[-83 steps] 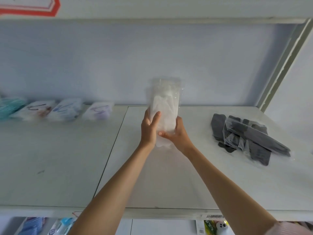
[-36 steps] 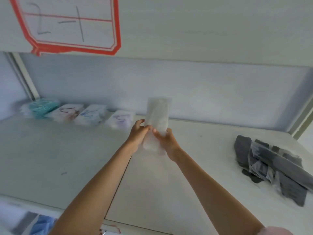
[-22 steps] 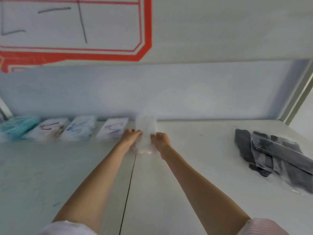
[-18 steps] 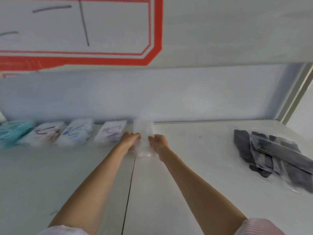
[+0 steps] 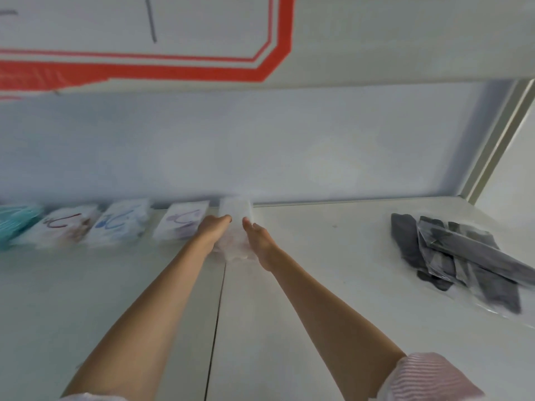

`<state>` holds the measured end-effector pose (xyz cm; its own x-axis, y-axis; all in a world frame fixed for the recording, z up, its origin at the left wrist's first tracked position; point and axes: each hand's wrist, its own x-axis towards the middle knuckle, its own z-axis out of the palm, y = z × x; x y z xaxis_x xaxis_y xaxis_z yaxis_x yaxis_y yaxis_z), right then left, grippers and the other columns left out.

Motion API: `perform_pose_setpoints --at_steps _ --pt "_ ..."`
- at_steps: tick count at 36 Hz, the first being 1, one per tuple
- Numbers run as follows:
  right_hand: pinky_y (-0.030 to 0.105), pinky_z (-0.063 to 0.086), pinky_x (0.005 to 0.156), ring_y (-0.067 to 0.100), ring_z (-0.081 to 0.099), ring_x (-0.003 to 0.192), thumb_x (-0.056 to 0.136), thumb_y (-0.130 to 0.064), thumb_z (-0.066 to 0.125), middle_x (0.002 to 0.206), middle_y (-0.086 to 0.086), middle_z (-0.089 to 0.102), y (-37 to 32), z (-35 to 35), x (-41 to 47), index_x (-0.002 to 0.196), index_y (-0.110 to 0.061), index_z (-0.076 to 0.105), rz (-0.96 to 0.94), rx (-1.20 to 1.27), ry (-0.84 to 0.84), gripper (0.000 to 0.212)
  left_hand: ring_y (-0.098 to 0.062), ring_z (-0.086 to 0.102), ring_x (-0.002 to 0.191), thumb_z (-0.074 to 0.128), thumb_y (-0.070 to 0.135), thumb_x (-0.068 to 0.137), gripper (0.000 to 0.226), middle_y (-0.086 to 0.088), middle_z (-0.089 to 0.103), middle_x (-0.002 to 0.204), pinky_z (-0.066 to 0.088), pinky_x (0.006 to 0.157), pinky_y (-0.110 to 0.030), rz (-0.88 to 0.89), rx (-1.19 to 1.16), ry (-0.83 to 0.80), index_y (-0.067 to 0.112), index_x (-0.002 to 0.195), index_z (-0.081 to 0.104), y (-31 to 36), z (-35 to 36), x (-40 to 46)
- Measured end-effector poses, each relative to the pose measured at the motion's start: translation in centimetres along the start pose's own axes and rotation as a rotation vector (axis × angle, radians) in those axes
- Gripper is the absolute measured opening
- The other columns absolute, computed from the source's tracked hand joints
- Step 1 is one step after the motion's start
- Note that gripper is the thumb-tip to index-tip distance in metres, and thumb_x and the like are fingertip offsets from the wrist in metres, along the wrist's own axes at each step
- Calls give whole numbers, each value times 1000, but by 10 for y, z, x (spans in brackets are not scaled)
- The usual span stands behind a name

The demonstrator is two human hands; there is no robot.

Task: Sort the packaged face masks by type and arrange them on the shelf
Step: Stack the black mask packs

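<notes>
Both hands hold the white mask pack, fingers pinching its sides; it should be aligned beside the purple-marked pack

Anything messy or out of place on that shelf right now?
Yes: the black mask packs at the right lie in a loose, crisscrossed heap, unlike the neat row at the back wall, where both hands, left hand and right hand, set the white pack.

teal pack: cut off by the left edge
white pack: blurry, print unreadable
red sign: top cut off
</notes>
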<state>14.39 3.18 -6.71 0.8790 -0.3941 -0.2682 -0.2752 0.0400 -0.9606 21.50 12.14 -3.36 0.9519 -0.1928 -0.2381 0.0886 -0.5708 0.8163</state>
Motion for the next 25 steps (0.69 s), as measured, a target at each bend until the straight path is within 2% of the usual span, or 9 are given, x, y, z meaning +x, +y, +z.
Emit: perform_pose_setpoints --at_steps 4,8,11,14,16,18,20,22,25 --pt "46 29 113 25 42 133 56 -94 32 146 5 44 24 -4 37 145 -15 36 36 8 -81 119 -33 57 112 51 34 93 46 -19 60 124 43 83 -33 8 30 12 -1 124 56 -1 0 -1" --pt "43 19 117 24 25 143 87 -73 26 155 3 27 -9 -12 -11 150 -13 25 -5 -49 -69 87 -34 55 115 52 33 93 50 -20 57 129 41 82 -32 29 80 40 -2 128 52 -1 -4 -7" --pt "41 28 108 27 36 136 95 -60 28 145 6 42 -14 -24 -19 144 -12 39 -26 -105 -11 70 -35 58 104 50 33 90 37 -21 62 114 39 73 -32 132 205 91 1 106 60 2 -10 -12" --pt "36 40 86 26 51 102 98 -38 38 104 8 55 -19 -44 -25 102 -8 61 -128 -295 49 38 -35 57 87 47 28 88 24 -20 59 83 32 64 -34 290 351 141 8 78 56 13 -13 -19" --pt "30 33 69 24 44 83 95 -22 40 85 9 47 -23 -62 -30 68 -13 44 -187 -497 92 28 -33 49 75 46 24 86 22 -11 47 67 30 61 -33 370 407 177 15 67 41 23 -11 -26" --pt "26 30 61 24 42 80 92 -15 39 76 4 46 -27 -84 -37 60 -17 35 -215 -686 153 32 -32 47 72 46 24 85 23 -7 45 66 31 61 -32 431 456 196 14 66 36 34 -5 -34" --pt "26 30 57 24 43 80 89 -14 39 72 -1 46 -27 -110 -44 61 -19 38 -215 -792 230 29 -33 50 76 45 26 85 21 -6 50 70 38 66 -32 484 500 187 14 68 42 43 7 -42" --pt "25 34 66 24 48 84 88 -16 40 85 0 53 -29 -137 -56 67 -23 48 -199 -861 297 23 -33 54 81 47 25 87 18 -7 57 77 43 72 -32 507 533 174 15 74 52 50 22 -49" --pt "26 39 79 26 57 107 89 -16 44 117 2 63 -30 -186 -71 108 -24 66 -224 -909 398 30 -34 57 79 47 23 85 18 -8 61 75 40 66 -30 532 556 146 12 74 56 59 49 -63"
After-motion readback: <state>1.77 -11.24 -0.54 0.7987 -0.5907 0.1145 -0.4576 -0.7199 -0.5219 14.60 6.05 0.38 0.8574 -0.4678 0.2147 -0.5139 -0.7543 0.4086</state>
